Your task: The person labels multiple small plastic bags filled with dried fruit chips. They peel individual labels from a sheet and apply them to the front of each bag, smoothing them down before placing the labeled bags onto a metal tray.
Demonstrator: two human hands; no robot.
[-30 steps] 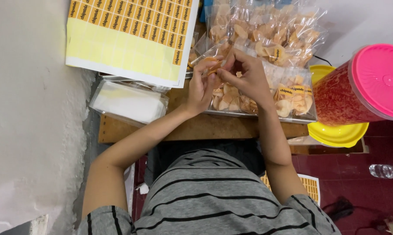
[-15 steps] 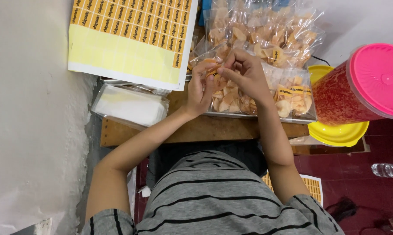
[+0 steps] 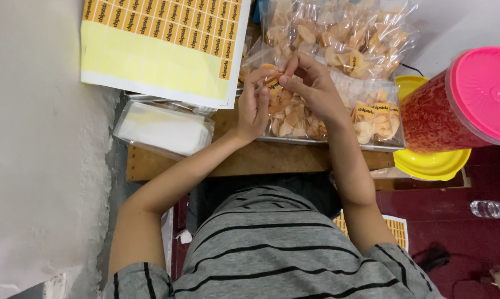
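Fingers of both hands meet over the snack bags, pinched together on a small orange sticker. Left hand comes up from below with thumb and forefinger closed on the sticker's near edge; right hand arches over from the right, fingertips closed on the far edge. Two-point pinch probably keeps the sticker flat and off the skin, so it doesn't curl or stick to itself.

Sticker sits held just above the clear bag of chips directly under the hands, not yet pressed down as far as I can tell. That bag lies flat on the wooden surface, close to the body, so it's within easy reach and gives a firm backing.

Next bag to the right already carries orange stickers on its face. More filled bags are piled behind, further from the person.

Sticker sheet lies at upper left, beside the left hand: top rows still hold orange stickers, lower part is bare yellow backing. Short reach from sheet to bag.

Clear packet of white sheets lies under the sheet's near edge. Red tub with pink lid stands on a yellow lid at right, out of the work zone. Plastic bottle is on the red floor.
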